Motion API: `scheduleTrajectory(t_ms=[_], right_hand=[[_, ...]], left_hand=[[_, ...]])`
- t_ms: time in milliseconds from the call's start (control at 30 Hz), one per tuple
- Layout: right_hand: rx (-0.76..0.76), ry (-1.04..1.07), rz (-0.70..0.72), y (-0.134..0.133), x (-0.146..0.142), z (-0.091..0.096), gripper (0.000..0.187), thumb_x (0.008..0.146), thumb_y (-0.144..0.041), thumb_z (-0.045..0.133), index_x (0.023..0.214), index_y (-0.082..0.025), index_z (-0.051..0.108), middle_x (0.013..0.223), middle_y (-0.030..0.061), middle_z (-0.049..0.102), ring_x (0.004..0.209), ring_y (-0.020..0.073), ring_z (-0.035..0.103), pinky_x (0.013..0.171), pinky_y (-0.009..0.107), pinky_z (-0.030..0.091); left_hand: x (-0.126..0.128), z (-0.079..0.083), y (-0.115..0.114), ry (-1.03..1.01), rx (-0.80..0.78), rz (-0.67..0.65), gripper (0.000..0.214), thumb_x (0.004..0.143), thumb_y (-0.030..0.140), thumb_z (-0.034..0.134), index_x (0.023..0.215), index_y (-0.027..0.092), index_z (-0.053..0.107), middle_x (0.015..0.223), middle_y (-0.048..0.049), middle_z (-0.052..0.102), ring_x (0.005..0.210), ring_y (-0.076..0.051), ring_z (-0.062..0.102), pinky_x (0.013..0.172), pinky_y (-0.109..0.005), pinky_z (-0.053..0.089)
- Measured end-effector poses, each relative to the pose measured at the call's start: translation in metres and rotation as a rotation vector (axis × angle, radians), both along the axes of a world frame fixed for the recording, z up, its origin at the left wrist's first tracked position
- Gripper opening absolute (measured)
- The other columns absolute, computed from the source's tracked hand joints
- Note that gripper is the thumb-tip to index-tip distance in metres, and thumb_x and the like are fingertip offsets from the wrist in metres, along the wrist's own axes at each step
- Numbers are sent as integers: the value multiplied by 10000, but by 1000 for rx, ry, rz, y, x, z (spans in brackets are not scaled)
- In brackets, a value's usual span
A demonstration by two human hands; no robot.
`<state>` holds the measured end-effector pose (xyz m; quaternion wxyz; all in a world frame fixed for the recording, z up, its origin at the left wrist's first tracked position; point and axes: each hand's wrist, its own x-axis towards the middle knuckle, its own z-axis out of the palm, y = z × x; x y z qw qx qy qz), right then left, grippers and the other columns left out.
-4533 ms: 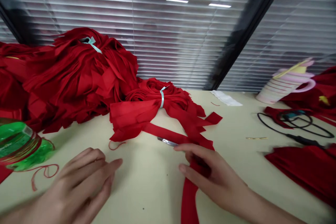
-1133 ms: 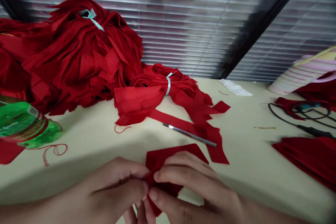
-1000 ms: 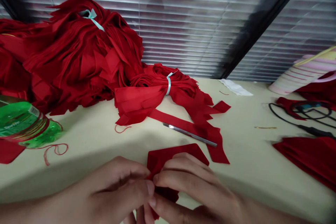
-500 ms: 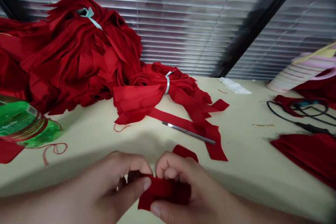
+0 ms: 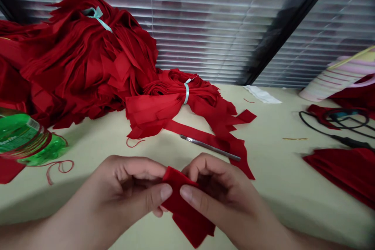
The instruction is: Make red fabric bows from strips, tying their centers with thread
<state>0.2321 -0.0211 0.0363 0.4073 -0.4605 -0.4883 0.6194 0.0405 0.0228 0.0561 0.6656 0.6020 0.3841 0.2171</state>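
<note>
At the far left, a green bottle (image 5: 17, 133) is lying on its side, with red thread winding around it and a loose thread end (image 5: 60, 168) curling on the worktop (image 5: 269, 133) just beside it. Behind the bottle, a big heap of red cloth (image 5: 88, 66) is leaning toward the blinds (image 5: 199, 27), and a pale blue tie (image 5: 102, 22) is showing near its top.

In front, the left hand (image 5: 117, 203) is closing thumb against fingers and pinching the left edge of a folded red piece (image 5: 187, 213). The thumb is pressing on the face toward the wearer, and the fingers are curling behind. The folded red piece is sitting between the two hands; its top corner is poking up above both thumbs, and its lower end is slanting down to the right, under the right thumb. The right hand (image 5: 234, 199) is gripping it too, its thumb lying flat just beside the left one without touching it, its fingers bending behind the cloth.

Beyond the hands, a smaller tied bundle (image 5: 155, 105) is resting on the worktop, and a slim metal tool (image 5: 211, 148) is lying across one of its red strips. Farther right, a white scrap (image 5: 262, 94), a thin golden piece (image 5: 295, 139), a dark red stack (image 5: 342, 172), a black cable (image 5: 310, 127) and a tilting cup (image 5: 328, 82) are occupying the worktop, well apart from the folded red piece.
</note>
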Motion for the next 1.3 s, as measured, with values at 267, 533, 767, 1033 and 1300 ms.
scheduleTrajectory(t_ms=[267, 533, 767, 1033, 1300], right_hand=[[-36, 38, 6, -4, 1, -3, 277, 815, -393, 652, 769, -172, 493, 694, -11, 541, 571, 68, 473, 498, 185, 394], [22, 58, 29, -5, 2, -7, 233, 834, -326, 633, 763, -186, 461, 740, -13, 527, 597, 78, 517, 517, 206, 441], [-36, 19, 4, -2, 1, -5, 287, 797, -387, 663, 734, -178, 477, 716, 0, 542, 625, 95, 527, 522, 206, 436], [-36, 104, -2, 0, 0, -6, 317, 788, -410, 675, 720, -169, 480, 603, -28, 546, 497, 53, 474, 431, 154, 373], [-22, 3, 11, 0, -1, -1, 294, 827, -407, 619, 717, -175, 477, 617, -17, 545, 515, 68, 497, 439, 176, 381]], left_hand=[[-5, -3, -4, 48, 70, -70, 170, 882, 321, 571, 857, 265, 729, 710, 54, 646, 685, -83, 542, 649, -152, 460], [-2, 0, -5, 129, 81, -105, 205, 889, 342, 543, 886, 248, 725, 736, 52, 618, 712, -103, 522, 664, -164, 445], [-5, -4, -5, 98, 143, -110, 174, 892, 282, 543, 862, 277, 715, 698, 60, 624, 664, -86, 517, 624, -155, 441], [-3, -3, -4, 155, 144, -110, 206, 897, 332, 537, 802, 253, 703, 668, 53, 626, 647, -88, 524, 612, -170, 429], [-4, -4, -6, 145, 90, -152, 237, 906, 377, 521, 874, 253, 720, 683, 45, 644, 655, -77, 549, 632, -149, 450]])
